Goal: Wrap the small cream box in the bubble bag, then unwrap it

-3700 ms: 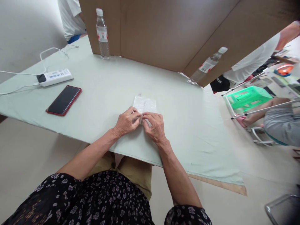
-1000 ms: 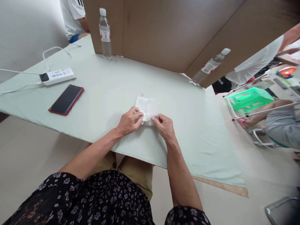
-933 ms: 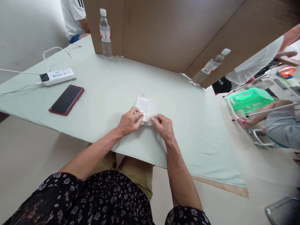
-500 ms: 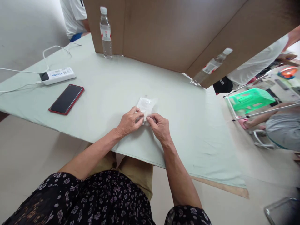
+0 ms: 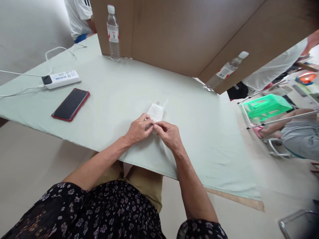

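While flat on smooth green cloth [image 5: 112, 99], crinkly clear bag [image 5: 156, 112] is pinched by L hand [image 5: 138, 130] & R hand [image 5: 169, 135].

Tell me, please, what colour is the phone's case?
Red, around the phone's black screen; head view.

- The table [image 5: 119, 89] runs across in front of the person, with both hands near its close edge, about mid-table.
- left hand [image 5: 138, 130] and right hand [image 5: 169, 135] are touching, fingertips together on the near end of a small packet [image 5: 156, 112] lying on the table.
- Way off to the left there's a phone [image 5: 70, 104], and a power strip [image 5: 61, 79] just behind it.
- Cardboard divider [image 5: 189, 36] stands along the far side, with one bottle [image 5: 113, 33] at its left end and a second bottle [image 5: 225, 70] at its right corner.
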`<action>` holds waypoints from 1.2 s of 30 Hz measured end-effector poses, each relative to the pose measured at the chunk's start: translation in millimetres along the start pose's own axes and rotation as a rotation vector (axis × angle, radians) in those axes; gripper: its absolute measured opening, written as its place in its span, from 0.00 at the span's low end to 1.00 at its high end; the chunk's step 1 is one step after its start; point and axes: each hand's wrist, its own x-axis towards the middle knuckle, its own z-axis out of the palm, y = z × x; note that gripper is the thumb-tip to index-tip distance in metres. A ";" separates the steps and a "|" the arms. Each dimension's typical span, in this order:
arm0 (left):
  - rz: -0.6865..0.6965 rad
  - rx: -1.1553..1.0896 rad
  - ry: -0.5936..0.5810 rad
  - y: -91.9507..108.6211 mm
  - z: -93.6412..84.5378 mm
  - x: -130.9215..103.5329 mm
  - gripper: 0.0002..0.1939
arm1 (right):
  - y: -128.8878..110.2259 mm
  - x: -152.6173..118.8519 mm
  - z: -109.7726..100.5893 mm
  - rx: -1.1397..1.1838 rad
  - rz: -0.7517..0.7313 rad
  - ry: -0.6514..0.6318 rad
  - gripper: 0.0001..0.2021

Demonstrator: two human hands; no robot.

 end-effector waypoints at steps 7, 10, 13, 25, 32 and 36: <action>-0.137 -0.230 -0.005 3.5 -5.3 1.4 0.14 | 1.5 4.7 -10.0 -0.031 -0.023 -0.184 0.14; -0.232 -0.348 -0.036 4.3 -7.4 3.6 0.20 | -0.4 5.0 -3.7 -0.243 -0.098 -0.157 0.14; -0.244 -0.306 -0.023 5.0 -6.5 5.3 0.21 | -0.8 4.9 -2.3 -0.281 -0.107 -0.149 0.15; -0.164 -0.200 -0.051 4.2 -3.2 2.7 0.24 | 33.7 47.3 -24.5 0.227 0.447 -0.040 0.23; -0.136 -0.033 -0.074 8.2 0.1 2.9 0.25 | 36.7 75.1 -5.9 0.244 0.389 -0.137 0.15; -0.120 0.022 -0.058 8.7 2.5 4.2 0.19 | 37.7 75.0 4.6 0.242 0.191 -0.090 0.09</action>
